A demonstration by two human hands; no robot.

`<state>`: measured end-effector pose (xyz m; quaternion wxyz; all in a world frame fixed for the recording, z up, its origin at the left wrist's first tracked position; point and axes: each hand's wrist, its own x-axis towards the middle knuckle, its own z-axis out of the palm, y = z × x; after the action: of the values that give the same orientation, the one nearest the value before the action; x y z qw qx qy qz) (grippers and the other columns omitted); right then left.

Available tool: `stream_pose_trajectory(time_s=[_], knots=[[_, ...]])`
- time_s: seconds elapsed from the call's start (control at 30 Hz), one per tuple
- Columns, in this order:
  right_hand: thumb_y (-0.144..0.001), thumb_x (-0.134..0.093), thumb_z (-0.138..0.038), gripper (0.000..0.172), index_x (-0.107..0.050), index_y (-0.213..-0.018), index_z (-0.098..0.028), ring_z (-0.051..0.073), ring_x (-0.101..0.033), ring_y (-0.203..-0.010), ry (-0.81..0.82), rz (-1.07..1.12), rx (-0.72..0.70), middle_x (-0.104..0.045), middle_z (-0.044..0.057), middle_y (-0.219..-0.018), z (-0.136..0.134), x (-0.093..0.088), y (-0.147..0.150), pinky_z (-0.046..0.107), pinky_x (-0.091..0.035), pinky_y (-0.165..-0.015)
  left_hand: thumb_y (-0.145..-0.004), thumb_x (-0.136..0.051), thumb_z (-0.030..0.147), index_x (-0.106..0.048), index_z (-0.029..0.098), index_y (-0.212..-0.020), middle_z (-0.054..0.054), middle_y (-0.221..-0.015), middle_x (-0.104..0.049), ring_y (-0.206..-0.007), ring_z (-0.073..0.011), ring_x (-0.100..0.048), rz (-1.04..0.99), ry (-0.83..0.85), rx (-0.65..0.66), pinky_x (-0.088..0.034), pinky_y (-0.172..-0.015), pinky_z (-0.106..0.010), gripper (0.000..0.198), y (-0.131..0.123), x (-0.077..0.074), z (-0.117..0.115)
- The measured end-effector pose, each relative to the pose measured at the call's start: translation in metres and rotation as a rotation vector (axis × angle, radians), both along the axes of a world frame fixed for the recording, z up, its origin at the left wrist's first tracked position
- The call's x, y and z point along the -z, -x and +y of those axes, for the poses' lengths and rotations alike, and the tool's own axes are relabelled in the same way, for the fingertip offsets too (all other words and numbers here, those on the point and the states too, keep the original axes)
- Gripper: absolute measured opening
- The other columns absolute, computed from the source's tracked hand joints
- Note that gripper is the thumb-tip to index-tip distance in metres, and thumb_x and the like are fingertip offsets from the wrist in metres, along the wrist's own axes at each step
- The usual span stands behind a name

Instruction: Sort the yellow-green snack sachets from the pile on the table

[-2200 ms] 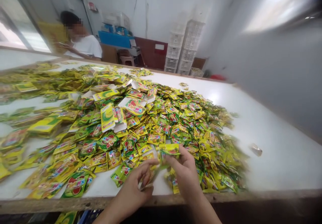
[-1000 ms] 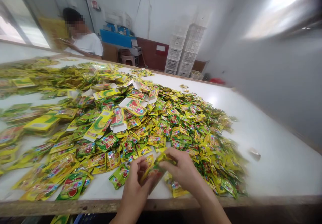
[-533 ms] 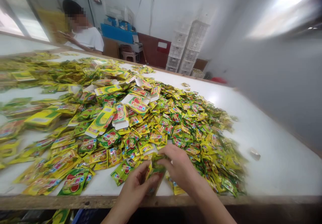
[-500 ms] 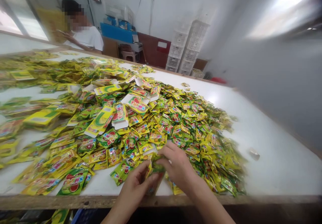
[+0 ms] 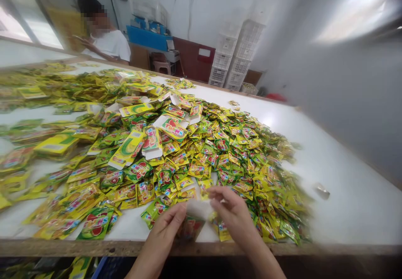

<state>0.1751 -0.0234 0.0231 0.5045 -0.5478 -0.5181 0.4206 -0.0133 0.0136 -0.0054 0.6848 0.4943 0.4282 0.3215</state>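
Observation:
My left hand [image 5: 168,224] is closed around the side of a small candy box [image 5: 190,227], held near the table's front edge. The box's printed front is dark and partly blurred, and its white flap [image 5: 198,208] stands up, open. My right hand [image 5: 232,212] is at the right edge of the flap, fingers curved and apart; I see nothing held in them. Just beyond the fingertips lies a yellow sachet [image 5: 204,185]. A large heap of yellow and green candy sachets [image 5: 238,153] spreads in front of both hands.
Open printed boxes [image 5: 171,127] and a yellow box [image 5: 128,148] lie on the heap. A wooden edge [image 5: 125,249] borders the white table [image 5: 339,212]. Across it, a person in white [image 5: 109,47] holds something small. White crates [image 5: 240,57] stand stacked by the wall.
My right hand has drawn slightly up and right, away from the box's mouth. The white flap now shows between my hands. The left hand keeps its hold on the box.

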Motion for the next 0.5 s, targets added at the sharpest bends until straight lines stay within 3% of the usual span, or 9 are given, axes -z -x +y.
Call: stream_pose_trajectory(time_s=[0.07, 0.13, 0.3, 0.4, 0.5], knots=[[-0.085, -0.067, -0.038, 0.023, -0.068, -0.1, -0.021, 0.011, -0.054, -0.053, 0.146, 0.248, -0.046, -0.061, -0.001, -0.071, -0.006, 0.011, 0.007, 0.02, -0.042, -0.046, -0.09, -0.056, 0.043, -0.071, 0.022, -0.107, -0.004, -0.111, -0.072, -0.109, -0.0243, -0.059, -0.006, 0.047, -0.001, -0.042, -0.099, -0.034, 0.031, 0.004, -0.004, 0.0], [-0.083, -0.07, -0.039, 0.023, -0.068, -0.096, -0.02, 0.008, -0.049, -0.045, 0.199, 0.379, -0.115, -0.057, -0.003, -0.063, -0.011, 0.019, 0.015, 0.018, -0.041, -0.042, -0.087, -0.061, 0.035, -0.071, 0.021, -0.107, -0.004, -0.105, -0.073, -0.102, -0.0232, -0.062, -0.054, 0.095, 0.056, -0.044, -0.093, -0.033, 0.026, 0.008, -0.011, 0.001], [-0.077, -0.076, -0.037, 0.022, -0.073, -0.089, -0.019, 0.011, -0.056, -0.049, 0.124, 0.432, -0.152, -0.061, 0.0, -0.074, -0.013, 0.021, 0.023, 0.024, -0.05, -0.046, -0.082, -0.067, 0.026, -0.067, 0.019, -0.107, -0.007, -0.099, -0.073, -0.094, -0.0229, -0.065, -0.202, 0.263, 0.086, -0.047, -0.086, -0.034, 0.027, 0.018, -0.022, 0.004], [-0.072, -0.078, -0.036, 0.024, -0.075, -0.086, -0.018, 0.01, -0.055, -0.049, 0.182, 0.544, -0.201, -0.062, 0.001, -0.079, -0.013, 0.019, 0.022, 0.024, -0.049, -0.045, -0.08, -0.07, 0.028, -0.067, 0.018, -0.102, -0.007, -0.097, -0.072, -0.091, -0.0224, -0.065, -0.231, 0.263, 0.049, -0.047, -0.084, -0.034, 0.024, 0.02, -0.023, 0.0], [-0.069, -0.077, -0.026, 0.02, -0.072, -0.086, -0.017, 0.01, -0.052, -0.053, 0.218, 0.487, -0.186, -0.06, -0.001, -0.07, -0.011, 0.019, 0.024, 0.021, -0.043, -0.05, -0.078, -0.072, 0.028, -0.068, 0.019, -0.095, -0.004, -0.094, -0.072, -0.092, -0.02, -0.064, -0.178, 0.201, 0.06, -0.047, -0.082, -0.029, 0.019, 0.016, -0.026, -0.007]])
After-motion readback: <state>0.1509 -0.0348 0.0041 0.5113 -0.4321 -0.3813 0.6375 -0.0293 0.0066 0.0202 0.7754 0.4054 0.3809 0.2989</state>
